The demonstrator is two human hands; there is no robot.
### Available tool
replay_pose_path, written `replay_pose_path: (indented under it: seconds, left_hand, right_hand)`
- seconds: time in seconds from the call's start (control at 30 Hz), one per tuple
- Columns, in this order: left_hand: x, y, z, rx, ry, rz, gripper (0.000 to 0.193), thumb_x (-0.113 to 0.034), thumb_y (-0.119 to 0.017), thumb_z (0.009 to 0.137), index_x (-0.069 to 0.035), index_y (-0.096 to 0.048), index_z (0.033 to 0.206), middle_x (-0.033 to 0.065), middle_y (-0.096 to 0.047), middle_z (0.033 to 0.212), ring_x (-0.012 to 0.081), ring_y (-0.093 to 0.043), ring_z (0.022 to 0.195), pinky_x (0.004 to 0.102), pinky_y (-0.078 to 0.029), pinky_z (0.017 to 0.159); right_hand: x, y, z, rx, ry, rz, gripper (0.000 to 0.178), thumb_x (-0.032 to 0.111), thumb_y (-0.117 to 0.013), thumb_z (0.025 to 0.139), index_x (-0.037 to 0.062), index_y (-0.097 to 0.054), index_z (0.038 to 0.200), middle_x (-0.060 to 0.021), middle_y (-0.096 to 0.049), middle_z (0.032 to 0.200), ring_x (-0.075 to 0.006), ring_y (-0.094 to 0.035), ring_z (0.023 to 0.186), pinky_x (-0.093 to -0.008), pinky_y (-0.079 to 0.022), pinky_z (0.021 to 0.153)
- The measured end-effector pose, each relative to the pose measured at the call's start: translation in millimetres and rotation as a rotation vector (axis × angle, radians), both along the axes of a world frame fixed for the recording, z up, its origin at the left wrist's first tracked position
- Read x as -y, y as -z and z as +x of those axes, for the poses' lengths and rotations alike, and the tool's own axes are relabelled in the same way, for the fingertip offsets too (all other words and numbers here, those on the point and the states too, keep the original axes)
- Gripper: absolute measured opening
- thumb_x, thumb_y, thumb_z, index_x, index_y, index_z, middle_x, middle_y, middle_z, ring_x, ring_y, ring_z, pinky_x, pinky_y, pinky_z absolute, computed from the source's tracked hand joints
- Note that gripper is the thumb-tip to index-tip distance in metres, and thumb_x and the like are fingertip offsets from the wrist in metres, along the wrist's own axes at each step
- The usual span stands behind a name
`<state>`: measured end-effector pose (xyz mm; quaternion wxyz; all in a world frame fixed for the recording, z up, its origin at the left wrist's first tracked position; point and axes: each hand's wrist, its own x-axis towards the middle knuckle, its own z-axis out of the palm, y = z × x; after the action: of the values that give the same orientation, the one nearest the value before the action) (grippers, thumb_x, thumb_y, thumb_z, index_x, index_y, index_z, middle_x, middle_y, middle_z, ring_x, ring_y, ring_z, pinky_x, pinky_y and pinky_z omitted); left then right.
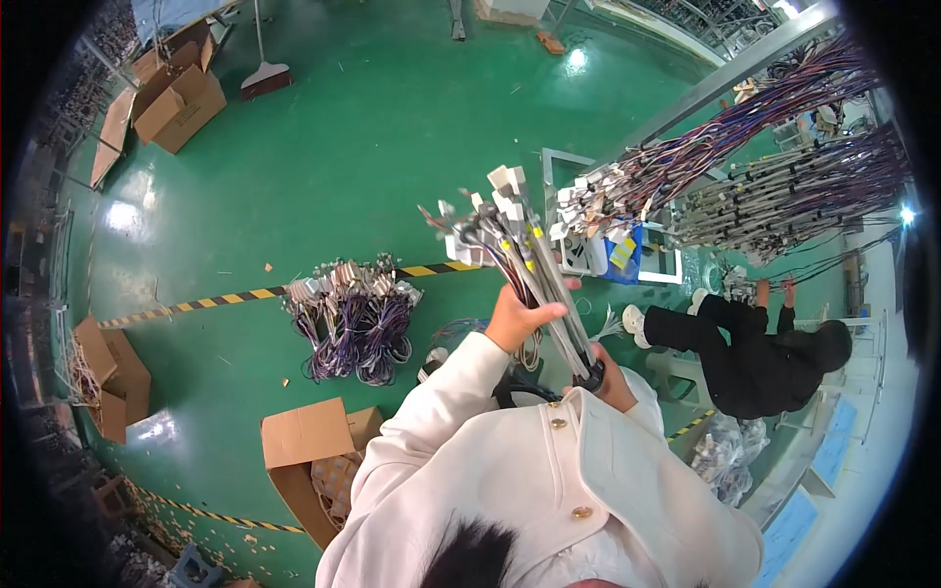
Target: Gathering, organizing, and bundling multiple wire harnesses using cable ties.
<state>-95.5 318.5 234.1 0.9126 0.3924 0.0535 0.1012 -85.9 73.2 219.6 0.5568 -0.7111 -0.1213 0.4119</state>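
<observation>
A bundle of wire harnesses [547, 279] stands up in front of my chest, with white connectors, yellow tags and grey sleeved cables, its dark end low near my jacket. My left hand [520, 318] is closed round the bundle's middle from the left, thumb across the cables. At the lower right, my right hand [616, 382] grips the same bundle near its dark end; its fingers are partly hidden. On the floor to the left lies a pile of tied purple and dark harnesses [353, 328] with pale connectors.
Many harnesses [725, 147] hang from a metal rack [730, 83] at the right. A co-worker in black [760, 367] sits beside it, hands on cables. Cardboard boxes [304, 436] stand left; a striped floor line [225, 301] crosses the green floor. A broom [265, 78] stands farther off.
</observation>
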Motion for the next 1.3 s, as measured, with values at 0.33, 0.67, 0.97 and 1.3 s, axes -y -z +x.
replay_pose_path:
  seconds: [0.33, 0.67, 0.97, 1.3]
  left_hand:
    - [21, 7, 0, -0.216, 0.036, 0.067, 0.041, -0.018, -0.075, 0.071, -0.001, -0.055, 0.103, 0.0036, -0.060, 0.086, 0.0131, -0.059, 0.079, 0.0285, -0.048, 0.072]
    - [39, -5, 2, -0.181, 0.008, 0.232, 0.017, -0.019, -0.064, 0.083, -0.003, -0.060, 0.081, -0.0017, -0.055, 0.062, 0.0061, -0.049, 0.055, 0.0236, -0.040, 0.051]
    - [54, 4, -3, -0.169, -0.110, 0.394, 0.022, -0.014, -0.070, 0.074, 0.003, -0.057, 0.082, 0.0045, -0.059, 0.066, 0.0091, -0.052, 0.060, 0.0273, -0.044, 0.053]
    - [26, -16, -11, -0.216, -0.042, 0.551, 0.026, -0.011, -0.070, 0.068, 0.004, -0.059, 0.086, 0.0072, -0.063, 0.069, 0.0110, -0.059, 0.060, 0.0277, -0.048, 0.057]
  right_hand:
    - [-17, -35, -6, 0.143, -0.085, -0.056, 0.074, 0.015, -0.081, 0.064, 0.0038, -0.039, 0.124, -0.0039, -0.046, 0.115, -0.0130, -0.042, 0.106, -0.0277, -0.033, 0.093]
    - [-32, -100, 50, 0.564, -0.218, -0.208, 0.059, 0.024, -0.074, 0.073, 0.0002, -0.049, 0.120, -0.0122, -0.060, 0.108, -0.0197, -0.059, 0.095, -0.0301, -0.046, 0.083]
    - [-143, -117, 65, 1.183, 0.011, -0.274, 0.016, 0.017, -0.070, 0.074, 0.0056, -0.059, 0.079, -0.0057, -0.053, 0.072, -0.0218, -0.056, 0.058, -0.0323, -0.044, 0.051]
    - [-177, -111, 68, 1.374, 0.236, 0.079, 0.012, 0.010, -0.062, 0.081, 0.0021, -0.053, 0.079, -0.0111, -0.048, 0.085, -0.0253, -0.049, 0.075, -0.0335, -0.041, 0.065]
